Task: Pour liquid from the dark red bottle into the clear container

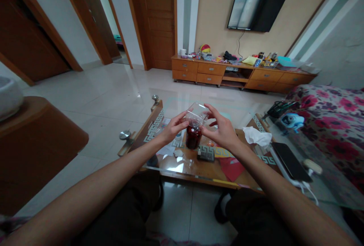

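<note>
Forearms reach over the glass table. Left hand and right hand both pinch a clear cup, tilted, mouth toward upper right, above a dark red jar standing upright.

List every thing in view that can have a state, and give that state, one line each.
Clear plastic container: tilted, held in the air by both hands.
Left hand: gripping the container's left side.
Right hand: gripping the container's right side.
Red jar: upright on the glass table, below the container.
Phone: lying flat, screen dark.
Television: off.
Tissue: crumpled.
Wooden door: shut.
</note>
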Motion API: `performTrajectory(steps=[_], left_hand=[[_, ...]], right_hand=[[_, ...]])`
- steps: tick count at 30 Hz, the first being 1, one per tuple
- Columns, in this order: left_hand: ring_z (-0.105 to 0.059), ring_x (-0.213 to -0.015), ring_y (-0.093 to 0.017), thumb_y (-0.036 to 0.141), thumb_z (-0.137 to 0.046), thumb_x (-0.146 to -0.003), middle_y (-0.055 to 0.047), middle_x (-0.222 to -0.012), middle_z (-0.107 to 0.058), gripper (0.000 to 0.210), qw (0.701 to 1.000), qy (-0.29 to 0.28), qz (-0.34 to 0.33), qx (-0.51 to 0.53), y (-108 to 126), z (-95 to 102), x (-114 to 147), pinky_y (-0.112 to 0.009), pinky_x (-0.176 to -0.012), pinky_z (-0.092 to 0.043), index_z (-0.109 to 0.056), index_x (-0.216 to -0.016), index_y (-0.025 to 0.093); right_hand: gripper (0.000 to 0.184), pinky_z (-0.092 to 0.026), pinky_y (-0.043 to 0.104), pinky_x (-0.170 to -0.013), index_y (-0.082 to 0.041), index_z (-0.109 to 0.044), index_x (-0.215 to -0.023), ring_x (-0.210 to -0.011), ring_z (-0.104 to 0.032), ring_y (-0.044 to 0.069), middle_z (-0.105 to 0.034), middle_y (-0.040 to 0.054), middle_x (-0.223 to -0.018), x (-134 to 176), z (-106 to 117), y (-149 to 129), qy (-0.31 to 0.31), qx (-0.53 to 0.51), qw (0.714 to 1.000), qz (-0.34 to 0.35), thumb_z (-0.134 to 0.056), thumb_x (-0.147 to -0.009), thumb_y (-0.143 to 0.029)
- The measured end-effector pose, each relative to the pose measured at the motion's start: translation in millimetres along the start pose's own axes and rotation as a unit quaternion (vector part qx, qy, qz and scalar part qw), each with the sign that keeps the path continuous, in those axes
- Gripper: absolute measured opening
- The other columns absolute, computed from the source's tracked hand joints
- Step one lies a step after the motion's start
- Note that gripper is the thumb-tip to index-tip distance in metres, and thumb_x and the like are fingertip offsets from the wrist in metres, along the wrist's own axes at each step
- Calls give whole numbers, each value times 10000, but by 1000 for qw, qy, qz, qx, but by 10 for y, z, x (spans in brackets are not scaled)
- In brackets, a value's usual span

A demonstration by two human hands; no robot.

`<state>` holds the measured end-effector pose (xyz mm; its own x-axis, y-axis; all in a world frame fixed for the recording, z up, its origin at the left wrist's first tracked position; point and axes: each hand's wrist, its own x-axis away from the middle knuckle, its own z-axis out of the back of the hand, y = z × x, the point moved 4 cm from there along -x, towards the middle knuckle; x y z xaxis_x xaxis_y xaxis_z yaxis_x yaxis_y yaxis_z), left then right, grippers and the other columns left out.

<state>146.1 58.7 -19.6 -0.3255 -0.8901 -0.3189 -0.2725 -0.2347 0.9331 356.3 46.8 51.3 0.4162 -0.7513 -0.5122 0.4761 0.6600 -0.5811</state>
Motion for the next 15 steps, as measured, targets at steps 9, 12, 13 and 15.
performTrajectory(steps=[9,12,13,15], left_hand=[[-686,-1183,-298,399,-722,-934,-145,-1308,-739,736,1000,1,-2,-17,6,11,-2,-432,-1033,-517,-467,-1596,201],[-689,-1176,-291,391,-731,-928,-148,-1320,-734,735,1000,0,-3,-14,2,14,-6,-414,-1015,-521,-476,-1590,201],[-694,-1162,-287,389,-732,-927,-147,-1313,-738,732,1000,1,-4,-14,1,15,-7,-407,-1005,-523,-479,-1588,200],[-702,-1134,-281,389,-733,-926,-145,-1293,-746,732,1000,2,-3,-17,-1,18,-7,-398,-988,-525,-481,-1586,196]], right_hand=[[829,-642,426,-792,-342,-430,-1586,-1009,-710,275,-707,76,-1294,-8,28,-38,-3,6,1000,-13,-752,-823,-382],[824,-641,432,-807,-341,-428,-1587,-986,-715,268,-709,73,-1292,-4,27,-38,-1,4,1000,-16,-749,-831,-394],[822,-640,431,-811,-340,-429,-1587,-989,-715,269,-709,73,-1293,-3,25,-35,-1,5,1000,-16,-749,-832,-397],[820,-638,431,-814,-339,-431,-1586,-998,-713,272,-708,73,-1293,-3,21,-29,-1,8,1000,-15,-749,-832,-401]])
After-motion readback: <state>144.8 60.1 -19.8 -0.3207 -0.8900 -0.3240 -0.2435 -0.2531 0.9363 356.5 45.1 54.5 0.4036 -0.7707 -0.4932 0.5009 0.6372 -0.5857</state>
